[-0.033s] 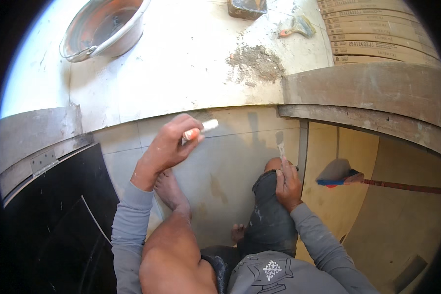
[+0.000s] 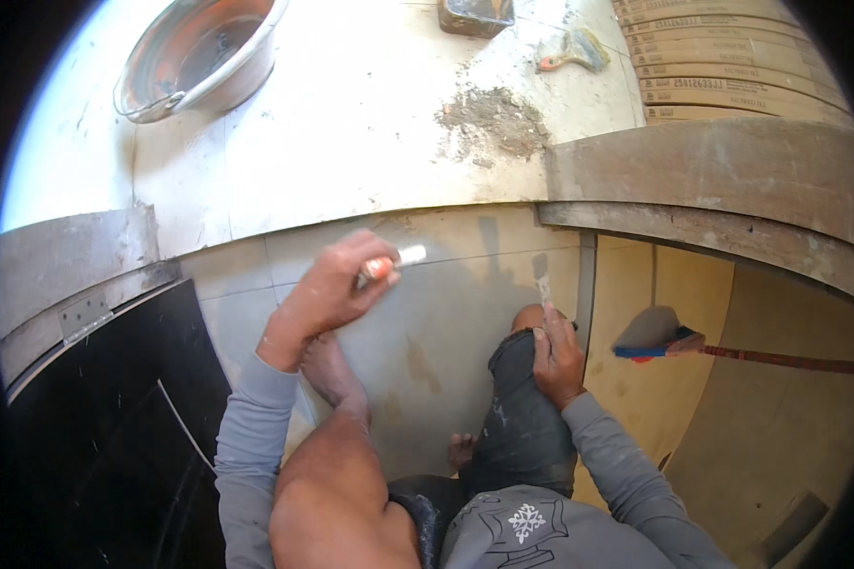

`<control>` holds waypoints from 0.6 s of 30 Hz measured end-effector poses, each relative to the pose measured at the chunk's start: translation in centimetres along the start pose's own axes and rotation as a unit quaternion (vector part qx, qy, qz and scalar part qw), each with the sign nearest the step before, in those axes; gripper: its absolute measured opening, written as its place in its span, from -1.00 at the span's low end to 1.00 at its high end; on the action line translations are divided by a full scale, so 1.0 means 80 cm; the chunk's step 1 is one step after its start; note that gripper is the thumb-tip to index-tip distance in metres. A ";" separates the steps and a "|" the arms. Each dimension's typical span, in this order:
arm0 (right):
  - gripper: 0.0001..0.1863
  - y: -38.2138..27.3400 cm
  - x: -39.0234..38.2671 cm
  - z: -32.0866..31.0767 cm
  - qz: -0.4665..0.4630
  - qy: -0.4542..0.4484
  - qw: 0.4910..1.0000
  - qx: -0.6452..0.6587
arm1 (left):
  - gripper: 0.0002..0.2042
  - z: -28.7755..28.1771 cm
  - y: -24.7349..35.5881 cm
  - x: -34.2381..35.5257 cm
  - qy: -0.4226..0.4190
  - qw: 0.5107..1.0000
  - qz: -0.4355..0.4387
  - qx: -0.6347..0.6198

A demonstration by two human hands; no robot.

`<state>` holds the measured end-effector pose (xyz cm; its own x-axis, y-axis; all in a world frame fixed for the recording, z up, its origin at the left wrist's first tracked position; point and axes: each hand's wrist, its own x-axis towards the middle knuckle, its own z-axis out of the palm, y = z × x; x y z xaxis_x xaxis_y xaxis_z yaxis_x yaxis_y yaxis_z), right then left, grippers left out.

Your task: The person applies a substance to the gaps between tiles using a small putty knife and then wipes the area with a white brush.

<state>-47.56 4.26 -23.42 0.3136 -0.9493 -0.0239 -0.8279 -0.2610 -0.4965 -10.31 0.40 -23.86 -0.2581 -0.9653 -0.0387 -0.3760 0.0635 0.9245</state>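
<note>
My left hand point(image 2: 337, 280) is closed around a short tool point(image 2: 411, 254) with an orange part and a whitish end. Its exact kind is unclear. That hand hovers over the tiled floor point(image 2: 389, 322), beyond my bare left foot. In my right hand point(image 2: 560, 360) is a narrow putty knife point(image 2: 543, 269), its blade pointing away from me. This hand rests by my bent right knee, over the dark shorts.
Beyond a raised ledge stand a bucket point(image 2: 247, 71), a dark tray point(image 2: 476, 14), a rubble heap point(image 2: 493, 123) and a wide brush point(image 2: 577, 52). Stacked cardboard boxes point(image 2: 721, 57) fill the far right. A black door panel point(image 2: 114, 417) lies left; a broom point(image 2: 674, 346) is right.
My left hand has shifted slightly toward me with the tool in it, and the tool has tilted a little. My right hand stays where it was.
</note>
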 end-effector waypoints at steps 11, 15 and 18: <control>-0.54 0.007 0.001 -0.005 0.007 0.000 1.000 0.005 | -0.87 0.043 0.006 0.029 -0.015 0.999 0.005 -0.037; -0.54 0.012 0.000 0.000 0.004 0.000 1.000 0.022 | -0.87 0.107 -0.013 0.038 -0.065 0.996 0.001 -0.064; -0.54 0.012 0.002 0.000 0.029 -0.010 0.999 0.035 | -0.82 0.105 -0.026 0.058 0.049 0.997 0.047 -0.033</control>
<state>-48.31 3.88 -23.94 0.2756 -0.9586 -0.0723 -0.8107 -0.1913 -0.5533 -18.20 -2.11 -29.18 -0.1995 -0.9764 0.0828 -0.2942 0.1403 0.9454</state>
